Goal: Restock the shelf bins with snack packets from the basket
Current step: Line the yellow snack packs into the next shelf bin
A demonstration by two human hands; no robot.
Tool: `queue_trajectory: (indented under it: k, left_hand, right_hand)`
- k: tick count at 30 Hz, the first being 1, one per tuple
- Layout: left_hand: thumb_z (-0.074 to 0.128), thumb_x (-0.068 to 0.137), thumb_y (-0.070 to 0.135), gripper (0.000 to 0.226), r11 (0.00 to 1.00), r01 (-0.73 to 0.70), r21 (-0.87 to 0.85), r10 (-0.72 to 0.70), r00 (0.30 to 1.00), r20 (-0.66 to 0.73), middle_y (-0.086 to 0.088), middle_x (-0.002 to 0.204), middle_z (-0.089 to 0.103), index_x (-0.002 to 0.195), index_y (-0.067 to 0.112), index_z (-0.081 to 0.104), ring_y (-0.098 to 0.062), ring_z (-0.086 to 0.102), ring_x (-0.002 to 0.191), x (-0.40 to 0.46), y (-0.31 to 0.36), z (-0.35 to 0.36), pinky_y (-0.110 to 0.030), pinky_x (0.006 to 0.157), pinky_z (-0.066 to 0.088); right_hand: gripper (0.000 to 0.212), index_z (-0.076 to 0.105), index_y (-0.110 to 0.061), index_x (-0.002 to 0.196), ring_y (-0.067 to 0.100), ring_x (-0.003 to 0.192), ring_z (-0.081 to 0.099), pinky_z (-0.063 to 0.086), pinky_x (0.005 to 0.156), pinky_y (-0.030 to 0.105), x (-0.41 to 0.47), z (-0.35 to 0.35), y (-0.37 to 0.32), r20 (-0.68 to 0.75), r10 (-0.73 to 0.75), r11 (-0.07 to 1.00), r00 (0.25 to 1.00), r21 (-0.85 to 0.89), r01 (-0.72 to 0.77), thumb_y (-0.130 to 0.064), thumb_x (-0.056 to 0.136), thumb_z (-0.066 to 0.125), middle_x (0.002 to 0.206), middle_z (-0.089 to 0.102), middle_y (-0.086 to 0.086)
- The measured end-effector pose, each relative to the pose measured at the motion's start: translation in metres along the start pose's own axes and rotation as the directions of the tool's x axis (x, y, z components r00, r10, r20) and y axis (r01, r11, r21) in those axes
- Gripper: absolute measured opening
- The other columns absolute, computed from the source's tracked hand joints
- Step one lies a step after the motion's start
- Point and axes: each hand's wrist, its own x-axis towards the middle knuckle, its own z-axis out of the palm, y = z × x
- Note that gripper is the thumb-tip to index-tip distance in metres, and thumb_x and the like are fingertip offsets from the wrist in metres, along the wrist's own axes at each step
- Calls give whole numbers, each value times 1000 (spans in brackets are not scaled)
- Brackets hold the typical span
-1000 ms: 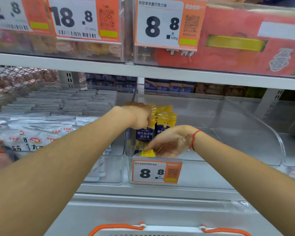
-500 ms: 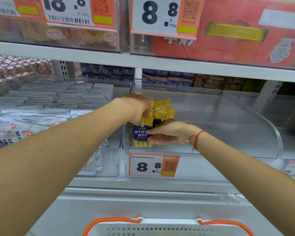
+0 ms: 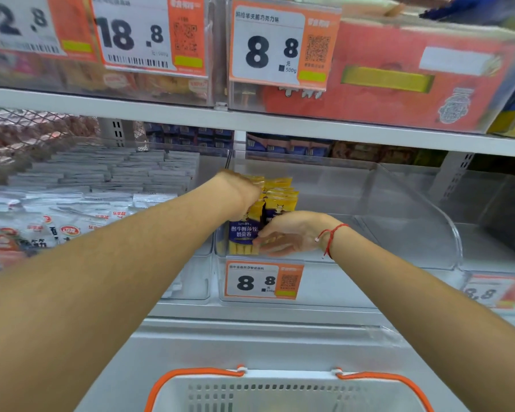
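Several yellow and dark-blue snack packets (image 3: 275, 200) stand upright at the front left of a clear shelf bin (image 3: 405, 221). My left hand (image 3: 240, 190) reaches in from the left and grips the packets at their tops, its fingers hidden behind them. My right hand (image 3: 292, 234), with a red string at the wrist, lies with straight fingers against the lower front of the packets. The white basket (image 3: 280, 392) with orange handles sits at the bottom edge of the view; its contents are not visible.
A price tag (image 3: 262, 281) reading 8.8 hangs on the bin's front. The bin to the left (image 3: 81, 203) is full of silver-white packets. The shelf above (image 3: 250, 120) carries more bins and price tags. The right part of the clear bin holds nothing.
My right hand has risen from the bin's front edge and turned to lie flat against the packets. My left hand keeps its grip on their tops.
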Motion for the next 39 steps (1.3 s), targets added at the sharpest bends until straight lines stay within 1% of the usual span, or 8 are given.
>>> queue_trajectory:
  k: [9, 12, 15, 21, 24, 29, 33, 39]
  left_hand:
    - [50, 90, 14, 35, 991, -14, -130, -3, 992, -126, -4, 116, 65, 123, 23, 57, -26, 59, 104, -55, 14, -5, -33, 87, 42]
    - [51, 89, 18, 36, 951, 43, -306, -145, 937, -319, -1, 113, 68, 122, 27, 60, -24, 60, 107, -84, 28, -2, -33, 93, 38]
    - [49, 90, 20, 33, 824, 48, -564, -323, 858, -399, 7, 109, 69, 119, 31, 62, -21, 62, 105, -118, 54, 7, -34, 86, 45]
    - [50, 91, 27, 23, 603, 94, -792, -326, 935, -136, 12, 105, 68, 110, 33, 63, -16, 65, 93, -165, 121, 66, -31, 80, 50]
    - [51, 91, 27, 22, 468, 171, -867, -249, 967, 56, 11, 105, 68, 109, 32, 64, -15, 64, 85, -177, 155, 113, -31, 79, 52]
    - [50, 95, 22, 26, 317, 271, -909, -139, 961, 239, 7, 121, 64, 116, 24, 64, -13, 58, 109, -197, 215, 189, -27, 87, 45]
    - [50, 94, 20, 35, 379, 407, -831, -6, 899, 438, 1, 130, 57, 128, 21, 57, -21, 59, 107, -217, 246, 247, -36, 89, 48]
    - [67, 83, 12, 69, 484, 523, -701, -273, 852, 447, -2, 147, 36, 143, 20, 35, -22, 36, 132, -262, 275, 300, -33, 106, 38]
  right_hand:
    - [14, 68, -10, 102, 14, 87, 57, 53, 74, 27, -81, -13, 20, -329, -343, 939, 880, -162, 305, -11, 89, 64, 98, 62, 0]
    - [10, 68, -21, 78, 13, 78, 57, 47, 66, 22, -110, -6, 45, -446, -474, 880, 759, -232, 413, -13, 83, 70, 85, 67, 1]
    - [14, 67, -19, 76, 11, 63, 53, 44, 57, 15, -143, 10, 75, -426, -481, 877, 767, -215, 430, -8, 84, 68, 73, 63, 4]
    - [9, 65, -18, 83, 9, 57, 56, 44, 51, 15, -167, 42, 156, -169, -208, 969, 964, -169, 179, -13, 90, 62, 70, 64, 0]
    - [6, 65, -15, 89, 8, 59, 58, 45, 53, 16, -165, 61, 209, -67, -95, 959, 993, -273, 73, -12, 91, 60, 75, 65, 0]
    - [20, 66, -10, 104, 21, 90, 61, 48, 77, 34, -153, 106, 302, 20, 62, 802, 998, -596, -38, -11, 92, 51, 115, 65, 9]
    - [40, 48, -12, 129, 26, 116, 52, 45, 90, 31, -142, 132, 359, 17, 99, 696, 995, -716, -57, -22, 91, 57, 133, 50, 10]
    - [72, 19, -15, 146, 35, 142, 18, 22, 116, 44, -135, 160, 400, -124, 36, 676, 992, -728, -115, -27, 87, 59, 154, 14, 10]
